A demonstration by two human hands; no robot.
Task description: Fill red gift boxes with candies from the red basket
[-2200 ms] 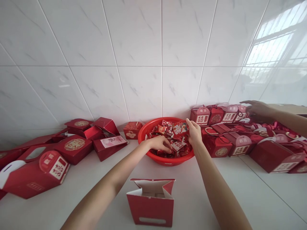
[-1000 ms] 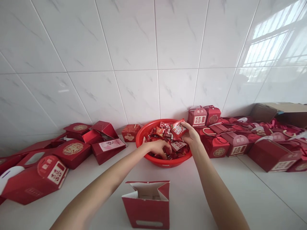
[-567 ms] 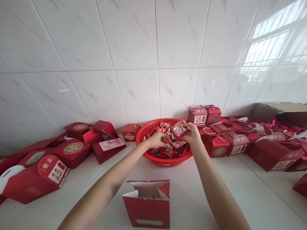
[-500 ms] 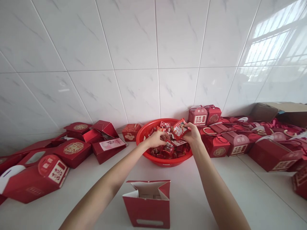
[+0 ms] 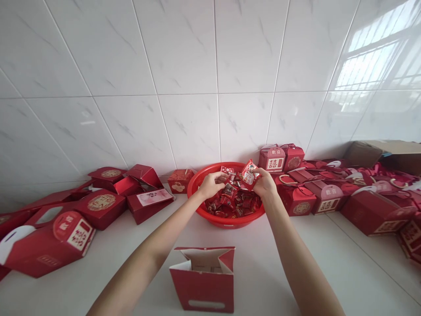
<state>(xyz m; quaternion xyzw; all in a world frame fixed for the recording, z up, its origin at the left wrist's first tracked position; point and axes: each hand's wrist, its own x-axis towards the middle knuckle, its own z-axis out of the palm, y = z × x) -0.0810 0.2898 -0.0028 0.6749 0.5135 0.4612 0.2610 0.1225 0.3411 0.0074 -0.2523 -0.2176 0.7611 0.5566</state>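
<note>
My right hand [image 5: 265, 182] pinches a red and white candy packet [image 5: 249, 174] above the right side of a red plastic basket [image 5: 226, 224]. Over the basket's left half is my left hand [image 5: 212, 184], its fingers curled close together at the wrapped candies [image 5: 237, 203]. Whatever those fingertips hold is hidden. Several small, shiny red candies fill the basket. Nearer to me, between my forearms, a red paper box [image 5: 206, 287] stands upright with its top open. Its white inside shows, and neither hand touches it.
Several red gift boxes [image 5: 100, 204] lie piled on the left. More boxes [image 5: 329, 195] crowd the right, some with cord handles. A small red box [image 5: 180, 181] sits behind the basket's left edge. A brown cardboard carton [image 5: 391, 148] is at the far right, by the tiled wall [image 5: 187, 127].
My left hand has lifted slightly up and away from the middle of the candies, uncovering more of them. The packet in my right hand has turned more upright.
</note>
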